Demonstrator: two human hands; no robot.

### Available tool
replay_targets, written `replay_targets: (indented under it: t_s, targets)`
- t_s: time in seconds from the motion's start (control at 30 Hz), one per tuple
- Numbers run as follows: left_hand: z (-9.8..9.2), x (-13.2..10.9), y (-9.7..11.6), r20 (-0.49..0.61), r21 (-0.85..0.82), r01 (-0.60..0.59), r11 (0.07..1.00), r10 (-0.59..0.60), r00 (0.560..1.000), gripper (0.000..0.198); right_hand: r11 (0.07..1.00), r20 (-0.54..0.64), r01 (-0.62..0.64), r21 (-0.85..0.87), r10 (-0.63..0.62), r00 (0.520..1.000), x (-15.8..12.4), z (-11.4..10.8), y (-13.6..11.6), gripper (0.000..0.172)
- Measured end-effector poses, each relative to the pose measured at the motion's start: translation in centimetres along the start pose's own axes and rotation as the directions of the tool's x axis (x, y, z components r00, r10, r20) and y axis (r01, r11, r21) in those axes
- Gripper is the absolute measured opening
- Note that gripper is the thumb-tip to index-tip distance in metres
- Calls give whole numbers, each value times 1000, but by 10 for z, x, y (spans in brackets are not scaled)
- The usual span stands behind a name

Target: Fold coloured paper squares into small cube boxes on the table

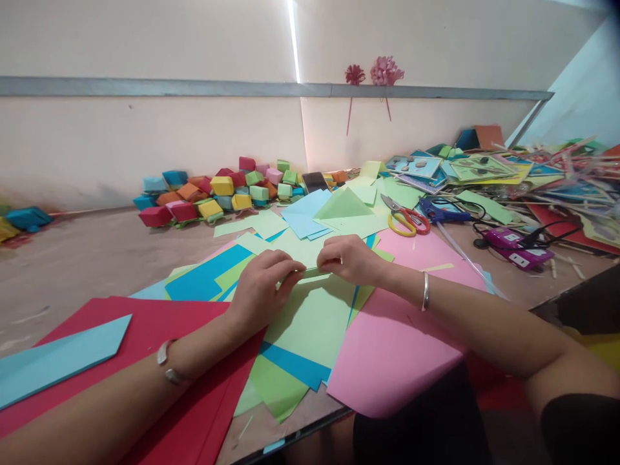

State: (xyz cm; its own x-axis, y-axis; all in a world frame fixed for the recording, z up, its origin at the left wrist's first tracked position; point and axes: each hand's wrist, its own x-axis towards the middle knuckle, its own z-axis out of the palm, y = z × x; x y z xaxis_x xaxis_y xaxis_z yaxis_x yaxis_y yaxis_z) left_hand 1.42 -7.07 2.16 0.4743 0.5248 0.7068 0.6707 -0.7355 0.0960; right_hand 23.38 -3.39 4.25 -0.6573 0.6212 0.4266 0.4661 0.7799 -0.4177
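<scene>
My left hand (pixel 265 284) and my right hand (pixel 349 259) face each other over the middle of the paper pile. Between them they pinch a narrow strip of light green paper (pixel 314 274), one end in each hand's thumb and fingers. Most of its ends are hidden by my fingertips. Beneath lies a larger light green sheet (pixel 310 323), on top of blue and brighter green sheets. A pink sheet (pixel 397 349) is under my right forearm, and red sheets (pixel 203 400) are under my left forearm.
Red-and-yellow-handled scissors (pixel 407 219), a blue glue gun (pixel 445 210) and a purple power strip (pixel 516 247) lie to the right. Small coloured paper boxes (pixel 223 187) are heaped at the back. Cards and sticks (pixel 523 174) clutter the far right. Paper flowers (pixel 386 70) stand against the wall rail.
</scene>
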Motion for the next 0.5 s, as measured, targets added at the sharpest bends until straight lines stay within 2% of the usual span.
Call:
replay_targets:
  t_s: [0.17, 0.23, 0.37, 0.5]
  targets:
    - [-1, 1, 0, -108, 47, -78, 996, 83, 991, 17, 979, -83, 124, -161, -139, 987, -3, 11, 3, 9]
    - [-3, 2, 2, -118, 84, -124, 989, 133, 984, 18, 952, -80, 166, -258, -192, 978, -4, 15, 2, 13]
    - [-7, 2, 5, -12, 189, -154, 970, 159, 987, 26, 864, -27, 211, -456, -251, 968, -3, 15, -3, 37]
    - [-7, -1, 4, 111, 216, -111, 970, 89, 990, 33, 799, 97, 296, -524, -289, 952, 0, 14, -3, 41]
